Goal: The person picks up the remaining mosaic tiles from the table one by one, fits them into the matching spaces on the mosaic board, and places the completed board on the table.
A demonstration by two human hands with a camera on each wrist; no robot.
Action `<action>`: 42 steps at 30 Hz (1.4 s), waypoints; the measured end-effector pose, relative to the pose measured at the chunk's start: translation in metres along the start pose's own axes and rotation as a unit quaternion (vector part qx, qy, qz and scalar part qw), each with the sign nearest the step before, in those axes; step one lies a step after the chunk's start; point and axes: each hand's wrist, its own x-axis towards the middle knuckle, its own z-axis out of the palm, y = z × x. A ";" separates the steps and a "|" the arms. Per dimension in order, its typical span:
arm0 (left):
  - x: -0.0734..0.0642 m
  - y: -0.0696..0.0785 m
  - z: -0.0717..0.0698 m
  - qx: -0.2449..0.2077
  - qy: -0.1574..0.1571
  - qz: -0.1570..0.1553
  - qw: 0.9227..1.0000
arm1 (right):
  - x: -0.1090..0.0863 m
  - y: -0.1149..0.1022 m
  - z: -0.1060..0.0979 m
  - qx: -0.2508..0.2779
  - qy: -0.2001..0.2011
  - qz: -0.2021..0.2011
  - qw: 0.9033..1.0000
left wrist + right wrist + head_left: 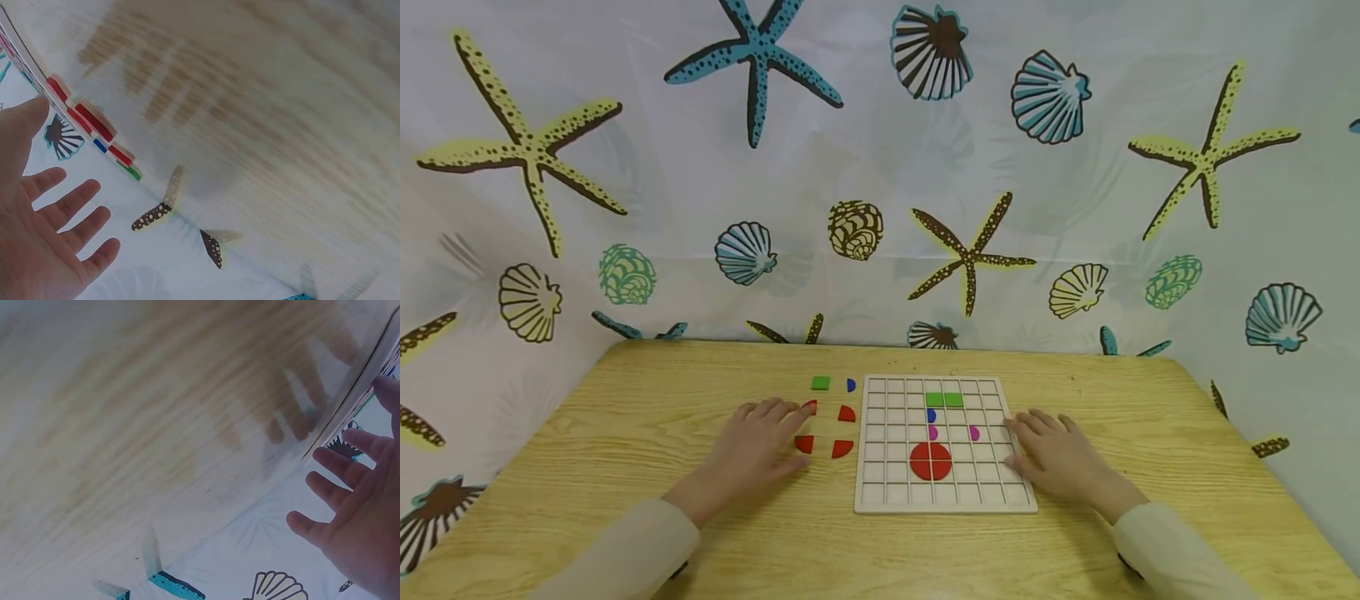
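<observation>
Wood-grained table extends leftward of the left hand to its straight edge. Fingers: extended, released, index tip at one of four red quarter-discs. Next: green rectangle, blue half-disc. Centre: pale, square-gridded board bearing a red disc. Right hand: fingers released, at board's right edge; contact cannot be determined.

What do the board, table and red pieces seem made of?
Board: probably pale wood, matte; its cream rim lacks shine. Table: wood or laminate, glossy; grain and reflections show. Red pieces: smooth painted wood or plastic; even colour leaves it open.
</observation>
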 end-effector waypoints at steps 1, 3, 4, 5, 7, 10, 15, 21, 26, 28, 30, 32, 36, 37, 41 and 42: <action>0.001 0.001 0.001 -0.001 -0.001 0.004 1.000 | 0.000 -0.001 0.000 0.000 -0.001 -0.001 1.000; 0.003 0.004 0.002 0.005 -0.004 0.012 1.000 | 0.000 -0.001 0.001 -0.002 0.001 -0.004 1.000; 0.004 0.006 0.003 0.008 -0.004 0.016 1.000 | 0.000 -0.002 0.002 -0.001 0.001 -0.005 1.000; 0.005 0.008 0.003 0.011 -0.005 0.019 1.000 | 0.001 -0.002 0.002 0.000 0.002 -0.005 1.000; 0.007 0.011 0.003 0.014 -0.005 0.023 1.000 | 0.001 -0.003 0.002 0.003 0.004 -0.007 1.000; 0.010 0.015 0.003 0.018 -0.012 0.027 0.999 | 0.001 -0.004 0.002 0.006 0.004 -0.009 1.000; 0.015 0.019 0.004 0.019 -0.022 0.041 0.999 | 0.001 -0.004 0.003 0.003 -0.003 -0.010 1.000; 0.021 0.023 0.010 0.013 -0.020 0.062 0.998 | 0.000 -0.004 0.004 0.009 -0.011 -0.005 1.000; 0.024 0.024 0.014 0.015 -0.018 0.070 0.997 | 0.000 -0.003 0.004 0.011 -0.010 -0.007 1.000; 0.025 0.024 0.015 0.017 -0.018 0.072 0.997 | 0.000 -0.003 0.005 0.012 -0.011 -0.008 1.000; 0.026 0.024 0.016 0.016 -0.019 0.072 0.997 | 0.000 -0.003 0.005 0.012 -0.012 -0.007 1.000; 0.026 0.024 0.017 0.016 -0.018 0.072 0.997 | 0.000 -0.003 0.005 0.012 -0.011 -0.009 1.000; 0.027 0.023 0.017 0.008 -0.016 0.072 0.997 | 0.000 -0.003 0.004 0.015 -0.004 -0.011 1.000; 0.027 0.023 0.017 0.006 -0.016 0.071 0.997 | 0.000 -0.003 0.004 0.016 -0.003 -0.012 1.000; 0.027 0.022 0.016 -0.012 -0.012 0.071 0.997 | 0.000 -0.003 0.004 0.020 -0.002 -0.011 1.000; 0.027 0.021 0.016 -0.017 -0.011 0.071 0.997 | 0.000 -0.003 0.005 0.021 -0.003 -0.011 1.000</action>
